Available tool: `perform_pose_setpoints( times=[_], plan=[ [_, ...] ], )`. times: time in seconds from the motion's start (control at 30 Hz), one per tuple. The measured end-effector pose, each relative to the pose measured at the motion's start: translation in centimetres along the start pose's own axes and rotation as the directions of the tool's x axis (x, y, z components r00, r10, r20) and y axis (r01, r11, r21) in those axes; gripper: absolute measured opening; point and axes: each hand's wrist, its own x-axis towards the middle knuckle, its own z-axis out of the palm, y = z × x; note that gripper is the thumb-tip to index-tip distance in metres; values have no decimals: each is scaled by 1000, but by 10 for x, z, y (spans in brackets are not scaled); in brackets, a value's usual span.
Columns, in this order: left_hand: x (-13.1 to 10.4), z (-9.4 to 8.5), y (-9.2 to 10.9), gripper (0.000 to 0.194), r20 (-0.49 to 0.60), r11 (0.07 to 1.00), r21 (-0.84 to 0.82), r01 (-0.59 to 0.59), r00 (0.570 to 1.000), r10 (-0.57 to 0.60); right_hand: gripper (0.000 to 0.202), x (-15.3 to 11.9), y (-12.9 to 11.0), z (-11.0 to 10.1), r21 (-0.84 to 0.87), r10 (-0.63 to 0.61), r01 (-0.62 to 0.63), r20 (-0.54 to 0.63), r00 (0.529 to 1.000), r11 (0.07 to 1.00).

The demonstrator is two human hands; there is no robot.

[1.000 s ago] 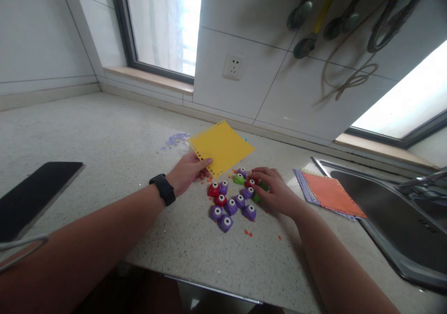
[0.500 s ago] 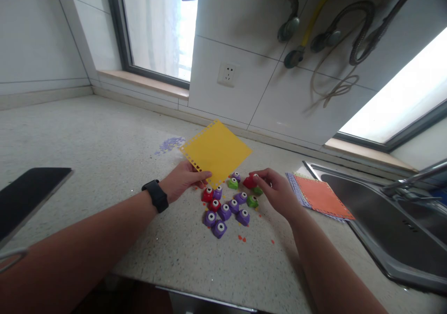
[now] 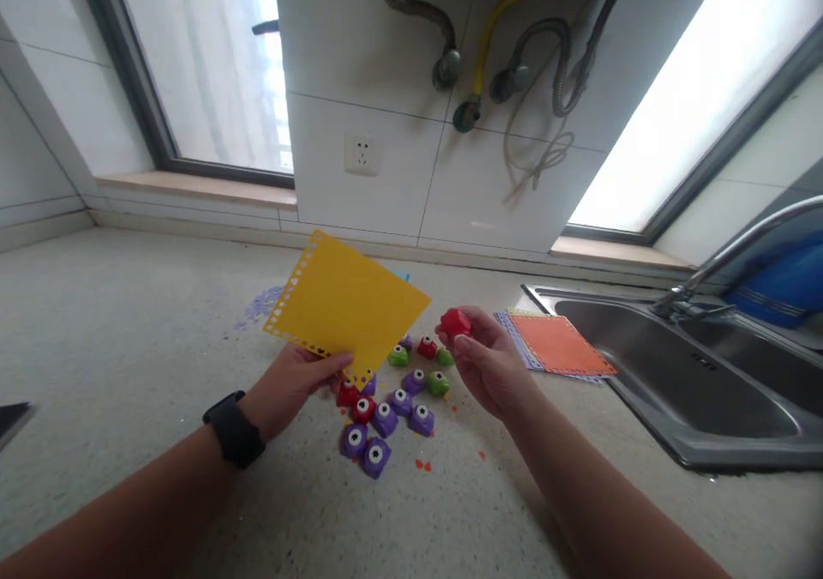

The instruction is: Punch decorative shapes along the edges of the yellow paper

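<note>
My left hand pinches a yellow sheet of paper near its lower corner, thumb on top. Small shapes are punched along two of the sheet's edges. Held up in my right hand is a red craft punch, gripped between thumb and fingers to the right of the sheet. Between and below my hands lie several more craft punches on the counter: purple ones, green ones and red ones. The sheet's lower corner hangs over some of them.
A stack of punched sheets with an orange one on top lies by the steel sink at right. Purple paper bits and orange bits are scattered on the speckled counter. The tiled wall stands behind.
My right hand has lifted the red punch off the counter. The yellow sheet is raised and tilted more toward me in my left hand. The view has swung to the right.
</note>
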Motion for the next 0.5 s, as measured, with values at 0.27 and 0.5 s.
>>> perform_pose_setpoints(
  times=[0.27, 0.5],
  plan=[
    [-1, -1, -3, 20, -38, 997, 78, 16, 999, -13, 42, -14, 0, 12, 1, -171, 171, -54, 984, 985],
    [0, -3, -7, 25, -65, 996, 67, 60, 996, -55, 43, -14, -1, 13, 31, -221, 220, 20, 975, 975]
  ],
)
